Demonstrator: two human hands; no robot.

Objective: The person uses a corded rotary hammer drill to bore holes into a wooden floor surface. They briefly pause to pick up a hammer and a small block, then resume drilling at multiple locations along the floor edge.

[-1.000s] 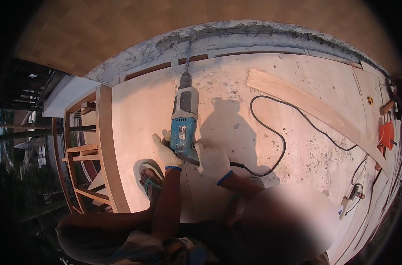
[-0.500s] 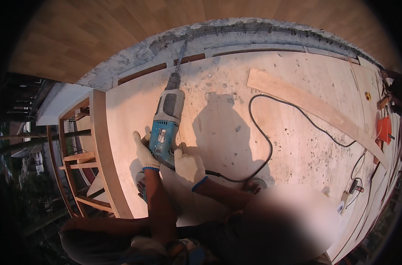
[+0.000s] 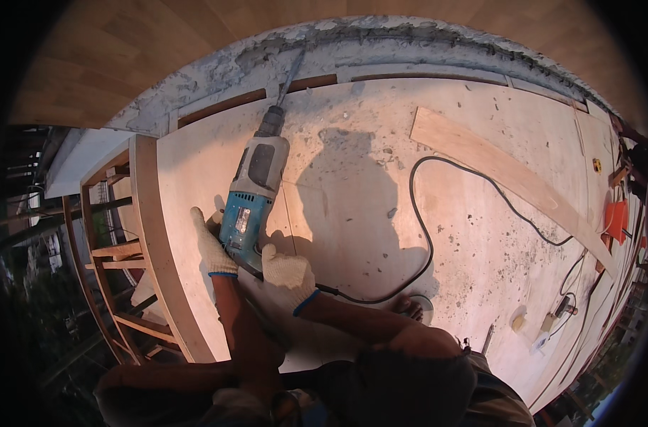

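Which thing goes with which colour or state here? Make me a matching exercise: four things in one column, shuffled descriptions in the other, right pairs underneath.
Things:
1. power tool
2. left hand
3. loose plank
4. cable

Descriptions:
A. black, curving in a wide loop
B. in a pale glove with a blue cuff edge
C. long, flat and tan
D. teal and grey, with a long bit at its front

Right pairs: 1-D, 2-B, 3-C, 4-A

Left grip point(image 3: 216, 249), right grip point(image 3: 288, 274) on drill point(image 3: 251, 196) — bit point(image 3: 292, 77) toward concrete point(image 3: 224, 75).
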